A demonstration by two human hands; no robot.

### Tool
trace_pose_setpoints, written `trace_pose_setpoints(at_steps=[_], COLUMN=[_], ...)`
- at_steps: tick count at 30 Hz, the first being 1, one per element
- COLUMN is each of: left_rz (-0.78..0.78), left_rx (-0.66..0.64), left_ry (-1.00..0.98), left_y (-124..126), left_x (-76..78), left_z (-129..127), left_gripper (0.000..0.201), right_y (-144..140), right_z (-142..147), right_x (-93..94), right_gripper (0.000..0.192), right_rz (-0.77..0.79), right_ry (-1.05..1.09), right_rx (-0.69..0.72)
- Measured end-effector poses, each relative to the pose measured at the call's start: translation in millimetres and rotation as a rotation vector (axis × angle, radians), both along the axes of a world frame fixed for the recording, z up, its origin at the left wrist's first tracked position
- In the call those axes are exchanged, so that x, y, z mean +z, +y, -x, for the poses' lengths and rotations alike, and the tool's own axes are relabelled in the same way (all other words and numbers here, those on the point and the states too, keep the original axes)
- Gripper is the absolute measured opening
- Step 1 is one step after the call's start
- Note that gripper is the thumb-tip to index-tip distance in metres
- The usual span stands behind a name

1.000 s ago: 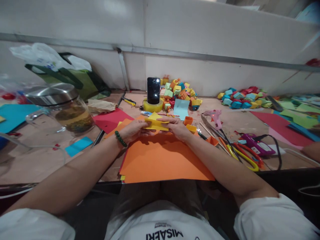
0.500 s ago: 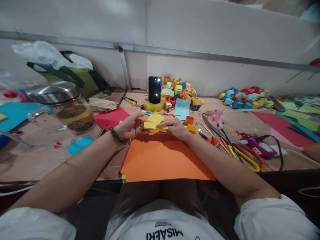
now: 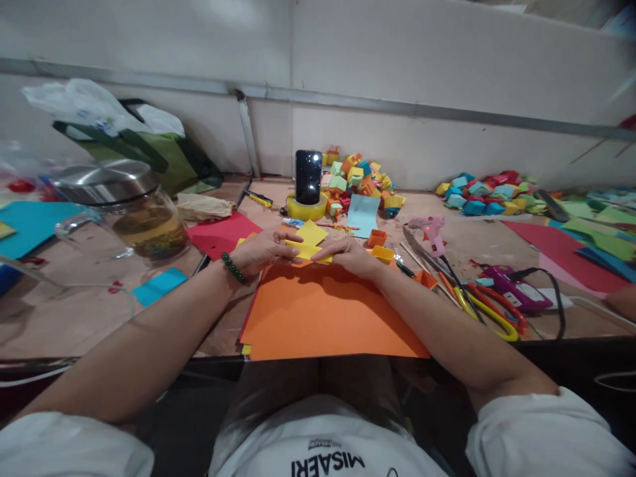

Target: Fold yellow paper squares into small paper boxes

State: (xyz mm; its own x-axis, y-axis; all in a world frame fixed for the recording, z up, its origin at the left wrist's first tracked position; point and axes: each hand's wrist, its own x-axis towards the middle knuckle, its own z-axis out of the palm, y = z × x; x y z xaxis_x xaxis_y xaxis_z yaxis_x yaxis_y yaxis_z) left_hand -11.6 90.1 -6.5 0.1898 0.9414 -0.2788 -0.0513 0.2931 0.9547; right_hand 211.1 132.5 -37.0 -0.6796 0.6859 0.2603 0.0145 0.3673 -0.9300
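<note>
A small folded yellow paper (image 3: 309, 241) is held between both my hands above a stack of orange paper sheets (image 3: 325, 311) at the table's front edge. My left hand (image 3: 265, 251), with a green bead bracelet on its wrist, pinches the paper's left side. My right hand (image 3: 348, 254) presses fingertips on its right side. Part of the paper is hidden under my fingers.
A phone (image 3: 308, 176) stands in a yellow tape roll (image 3: 305, 209) behind my hands. Piles of folded paper boxes (image 3: 360, 182) lie at the back. Glue guns (image 3: 430, 231), scissors (image 3: 489, 311) and sticks lie right; a glass jar (image 3: 132, 212) and red paper (image 3: 221, 235) left.
The yellow paper was lifted and turned between my hands, then lowered and folded flatter. My hands stay in the same spot over the orange sheets.
</note>
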Motion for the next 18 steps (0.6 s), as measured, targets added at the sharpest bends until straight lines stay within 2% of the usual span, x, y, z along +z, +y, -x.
trace_pose_setpoints(at_steps=[3, 5, 7, 10, 13, 18], left_rz=[-0.145, -0.238, -0.318, -0.419, -0.429, -0.276], left_rx=[-0.016, -0.04, -0.062, 0.002, 0.082, 0.099], left_ry=[0.04, 0.095, 0.154, 0.168, 0.073, -0.015], left_y=[-4, -7, -10, -15, -18, -18], left_x=[-3.7, -6.0, -7.1, -5.5, -2.7, -2.7], left_z=[-4, -11, -19, -30, -34, -33], left_gripper=[0.044, 0.047, 0.047, 0.041, 0.033, 0.028], right_y=[-5, -9, -11, -10, -9, -10], right_z=[-3, -2, 1, 6, 6, 5], right_x=[11.1, 16.4, 17.4, 13.2, 10.2, 13.2], right_gripper=[0.018, 0.02, 0.022, 0.026, 0.038, 0.045], right_rz=[0.157, 0.18, 0.105, -0.021, 0.051, 0.228], right_ry=[0.081, 0.136, 0.069, -0.126, -0.14, -0.028], right_rx=[0.005, -0.042, -0.065, -0.012, 0.004, -0.02])
